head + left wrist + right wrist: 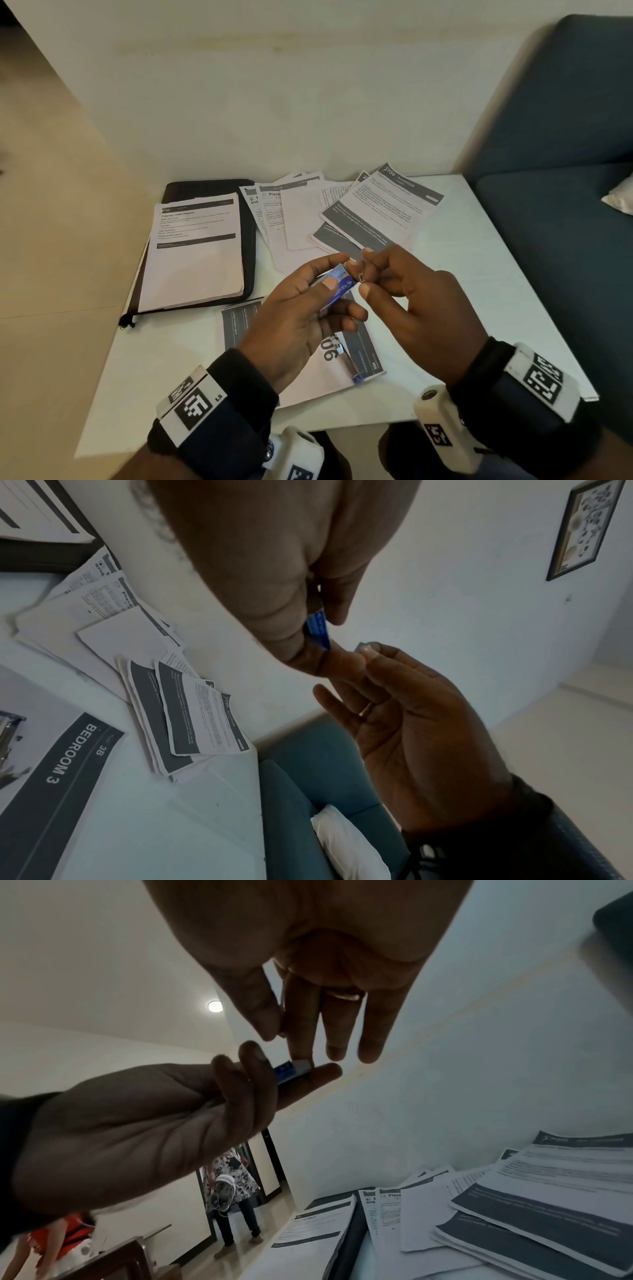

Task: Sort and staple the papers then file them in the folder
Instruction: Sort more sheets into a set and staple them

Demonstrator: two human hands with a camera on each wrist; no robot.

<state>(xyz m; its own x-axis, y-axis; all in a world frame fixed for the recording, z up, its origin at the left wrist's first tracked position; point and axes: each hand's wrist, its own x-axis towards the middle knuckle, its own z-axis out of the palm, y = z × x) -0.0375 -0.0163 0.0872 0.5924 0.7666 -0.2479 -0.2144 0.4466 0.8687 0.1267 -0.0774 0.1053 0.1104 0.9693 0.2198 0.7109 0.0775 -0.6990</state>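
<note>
Above the white table (479, 291), my left hand (337, 274) grips a small blue staple box (337, 282) between thumb and fingers; the box (318, 631) also shows in both wrist views (291, 1070). My right hand (363, 274) is at the box's open end and pinches a short strip of staples (362, 278). Under my hands a stapler (347, 361) lies on a printed sheet (318, 380). A black folder (248, 240) lies at the left with a paper stack (195, 250) on it. Loose papers (342, 212) are fanned out behind.
A blue sofa (555, 171) with a white cushion (620, 200) stands against the table's right side. A wall runs behind the table. In the right wrist view a person (232, 1191) stands in a doorway, far off.
</note>
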